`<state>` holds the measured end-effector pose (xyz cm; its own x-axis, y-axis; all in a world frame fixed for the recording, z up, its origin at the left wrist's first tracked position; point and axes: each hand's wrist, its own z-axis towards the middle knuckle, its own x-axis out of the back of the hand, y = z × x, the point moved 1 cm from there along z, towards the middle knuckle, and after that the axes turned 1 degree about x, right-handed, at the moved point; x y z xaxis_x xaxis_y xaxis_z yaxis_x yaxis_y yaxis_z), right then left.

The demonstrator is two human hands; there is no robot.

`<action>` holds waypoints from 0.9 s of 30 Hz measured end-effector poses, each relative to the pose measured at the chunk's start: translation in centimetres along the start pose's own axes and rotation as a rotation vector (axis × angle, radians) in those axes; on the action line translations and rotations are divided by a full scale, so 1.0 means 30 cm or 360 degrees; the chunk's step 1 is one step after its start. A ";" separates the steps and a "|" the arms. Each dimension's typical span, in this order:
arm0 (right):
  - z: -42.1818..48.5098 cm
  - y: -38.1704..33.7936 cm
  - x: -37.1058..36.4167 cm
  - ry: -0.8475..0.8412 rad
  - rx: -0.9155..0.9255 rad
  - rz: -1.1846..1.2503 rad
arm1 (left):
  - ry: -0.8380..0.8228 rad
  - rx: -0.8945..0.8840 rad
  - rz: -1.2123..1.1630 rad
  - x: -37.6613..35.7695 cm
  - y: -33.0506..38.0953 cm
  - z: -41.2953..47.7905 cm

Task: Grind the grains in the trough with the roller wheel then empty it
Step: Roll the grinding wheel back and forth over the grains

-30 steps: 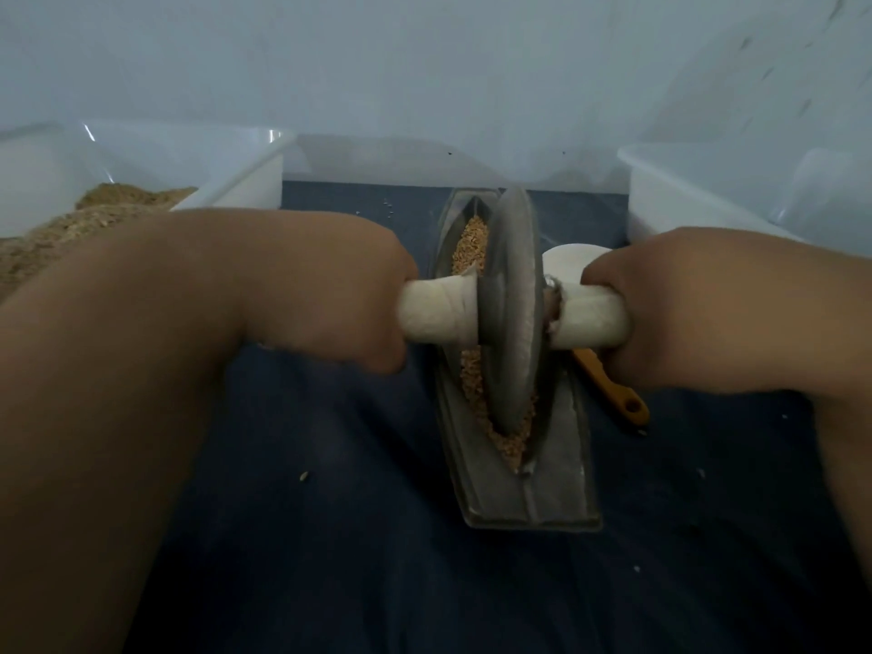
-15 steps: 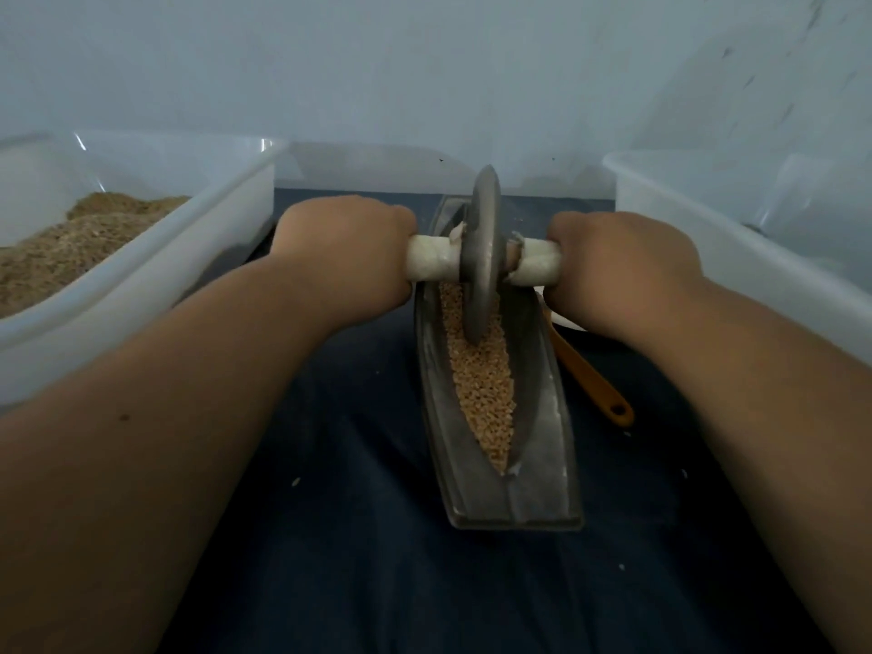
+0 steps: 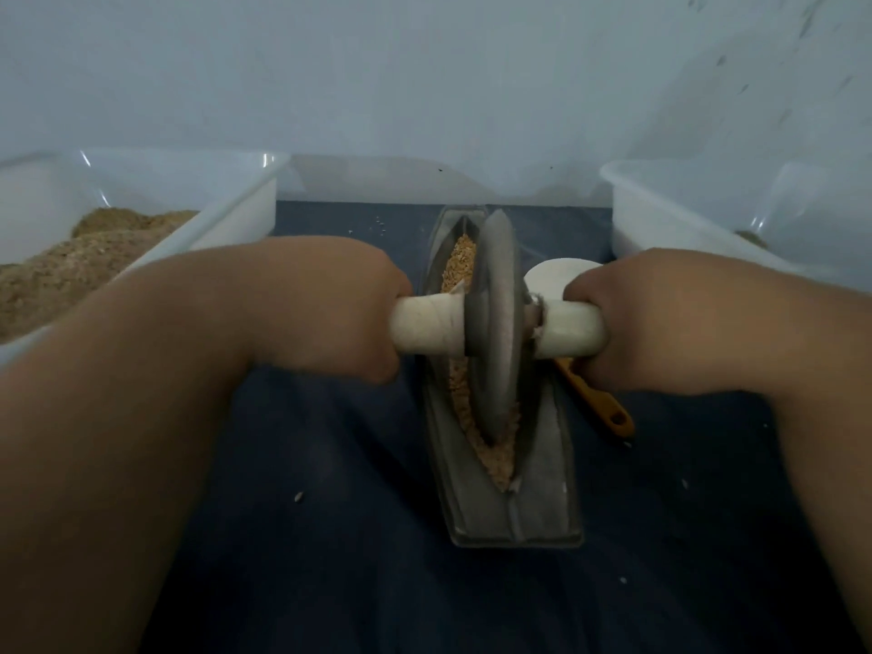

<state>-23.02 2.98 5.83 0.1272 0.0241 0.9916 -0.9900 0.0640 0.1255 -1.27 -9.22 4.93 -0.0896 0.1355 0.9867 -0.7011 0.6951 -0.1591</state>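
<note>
A grey boat-shaped metal trough (image 3: 542, 502) lies lengthwise on the dark blue cloth, holding tan grains (image 3: 500, 457) along its groove. A grey roller wheel (image 3: 495, 323) stands upright in the groove at the near half of the trough, on a white axle handle (image 3: 427, 328). My left hand (image 3: 330, 309) grips the handle's left end. My right hand (image 3: 637, 323) grips the right end. The grains under the wheel are hidden.
A white bin (image 3: 226, 214) with brown ground grain (image 3: 71, 271) stands at the left. Another white bin (image 3: 660, 219) stands at the right. Just right of the trough lie an orange-handled tool (image 3: 608, 408) and a white round object (image 3: 552, 280). Stray grains dot the cloth.
The wheel rolled from the near part of the trough to its far end and has come back toward me to the near half. Both hands kept their grip.
</note>
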 end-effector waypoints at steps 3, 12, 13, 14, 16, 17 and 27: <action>0.075 0.012 -0.053 0.0305 -0.0108 -0.0011 | 0.0221 0.0053 0.0058 -0.023 -0.014 0.041; 0.203 0.040 -0.122 0.0756 -0.0200 -0.0136 | 0.0710 0.0287 0.0146 -0.043 0.016 0.123; 0.197 0.041 -0.120 0.0717 -0.0193 -0.0124 | 0.0660 0.0279 0.0136 -0.043 0.014 0.117; 0.187 0.039 -0.115 0.0665 -0.0172 -0.0117 | 0.0592 0.0267 0.0112 -0.041 0.011 0.107; 0.159 0.031 -0.094 0.0488 -0.0096 -0.0082 | 0.0376 0.0205 0.0025 -0.025 0.003 0.076; 0.139 0.029 -0.079 0.0372 -0.0053 -0.0055 | 0.0247 0.0149 -0.0026 -0.013 -0.001 0.057; 0.014 0.028 -0.019 -0.0055 0.0009 -0.0028 | -0.0149 -0.0121 -0.0126 0.043 -0.002 -0.051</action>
<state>-23.94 2.59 5.38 0.1426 -0.0116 0.9897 -0.9880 0.0587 0.1431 -0.27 -8.00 6.15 -0.1046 0.0141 0.9944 -0.6531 0.7531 -0.0794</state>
